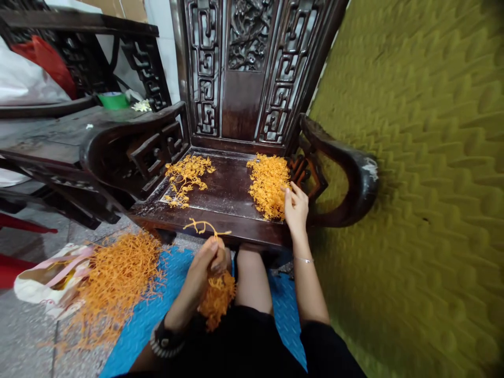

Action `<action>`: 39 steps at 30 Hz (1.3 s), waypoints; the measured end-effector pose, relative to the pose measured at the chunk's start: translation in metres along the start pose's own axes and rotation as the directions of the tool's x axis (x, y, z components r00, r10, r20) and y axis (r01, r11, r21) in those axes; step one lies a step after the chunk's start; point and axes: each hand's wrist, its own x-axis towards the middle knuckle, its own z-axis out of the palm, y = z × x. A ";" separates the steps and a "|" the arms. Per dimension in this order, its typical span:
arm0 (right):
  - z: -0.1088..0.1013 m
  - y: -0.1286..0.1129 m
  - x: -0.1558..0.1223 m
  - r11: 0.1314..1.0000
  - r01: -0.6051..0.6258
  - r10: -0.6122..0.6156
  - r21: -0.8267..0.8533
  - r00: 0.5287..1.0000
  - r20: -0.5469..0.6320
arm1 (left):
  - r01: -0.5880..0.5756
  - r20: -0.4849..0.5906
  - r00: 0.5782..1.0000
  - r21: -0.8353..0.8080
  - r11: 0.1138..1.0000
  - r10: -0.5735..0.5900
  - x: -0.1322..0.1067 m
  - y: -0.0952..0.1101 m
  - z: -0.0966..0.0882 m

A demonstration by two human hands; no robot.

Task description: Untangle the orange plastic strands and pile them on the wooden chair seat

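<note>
My left hand [207,260] is closed, its thumb and fingers pinching a thin orange branching strand [202,224] whose ends stick out above the fingertips. Just below that hand, a bunch of knotted orange strands [217,300] hangs by my thigh; whether the same hand grips it, I cannot tell. My right hand [297,210] is at the right edge of a dense heap of yellow-orange knotted pieces [268,184] on the chair seat. Its thumb and forefinger are drawn together at the heap, and what lies between them is too small to make out.
A looser group of orange pieces [187,178] lies on the left of the dark wooden chair seat [230,184]. Many loose orange strands [122,273] spill from a white bag [37,286] onto the floor and blue mat [173,278]. Green tape [113,100] sits on the side table.
</note>
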 end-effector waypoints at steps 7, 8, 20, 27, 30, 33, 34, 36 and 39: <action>0.001 -0.064 -0.114 0.689 -0.411 -0.323 0.596 0.562 0.762 | -0.281 -0.061 0.960 -0.255 0.925 0.275 0.014 0.039 0.012; 0.003 -0.072 -0.127 0.662 -0.445 -0.382 0.604 0.493 0.782 | -0.296 -0.053 0.955 -0.282 0.913 0.293 0.016 0.042 0.012; 0.001 -0.089 -0.159 0.676 -0.455 -0.057 0.580 0.752 0.657 | -0.093 0.032 0.995 -0.101 0.991 0.097 0.007 0.022 -0.020; -0.003 -0.083 -0.162 0.809 -0.358 -0.036 0.467 0.761 0.647 | 0.030 0.074 0.996 0.187 0.982 -0.045 -0.009 -0.006 -0.035; -0.003 -0.082 -0.164 0.852 -0.311 -0.063 0.421 0.738 0.672 | 0.015 0.050 0.998 0.274 0.962 -0.030 -0.009 -0.004 -0.035; -0.004 -0.083 -0.161 0.779 -0.388 -0.034 0.492 0.758 0.651 | 0.022 0.047 0.998 0.335 0.942 -0.040 -0.009 0.002 -0.034; -0.005 -0.084 -0.160 0.726 -0.443 -0.018 0.526 0.752 0.659 | 0.034 0.058 0.997 0.354 0.935 -0.058 -0.010 0.003 -0.034; -0.009 -0.088 -0.156 0.592 -0.571 -0.017 0.568 0.696 0.718 | 0.066 0.050 0.995 0.367 0.928 -0.091 -0.013 0.005 -0.034; -0.014 -0.092 -0.155 0.370 -0.733 -0.068 0.571 0.592 0.803 | 0.095 -0.081 0.994 0.249 0.964 -0.077 -0.021 0.006 -0.037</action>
